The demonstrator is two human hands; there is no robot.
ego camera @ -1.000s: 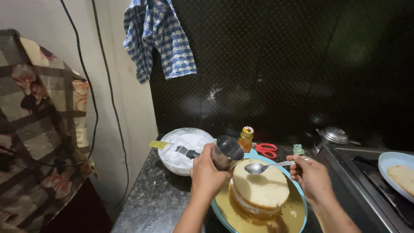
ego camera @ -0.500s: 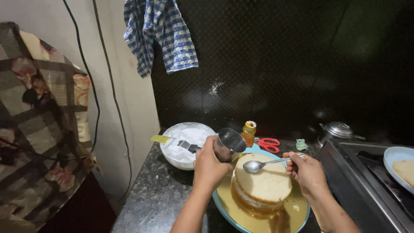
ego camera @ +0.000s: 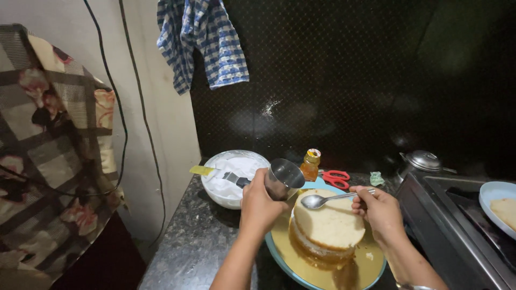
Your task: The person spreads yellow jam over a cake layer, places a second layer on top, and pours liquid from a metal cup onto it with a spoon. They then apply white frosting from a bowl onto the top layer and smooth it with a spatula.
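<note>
left hand: wrapped round the steel cup, tipped toward my spoon
right hand: pinching the spoon handle, bowl level over the cake
cake: between my hands, on a plate, so drips land there

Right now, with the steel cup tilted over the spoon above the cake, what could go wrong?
1. The left hand tips the steel cup toward the spoon in the right hand; it may overfill and flood one spot of the cake.
2. The cake sits near the edge of its gold board; runoff could pool there.
3. The left elbow might bump the cream bowl.
</note>
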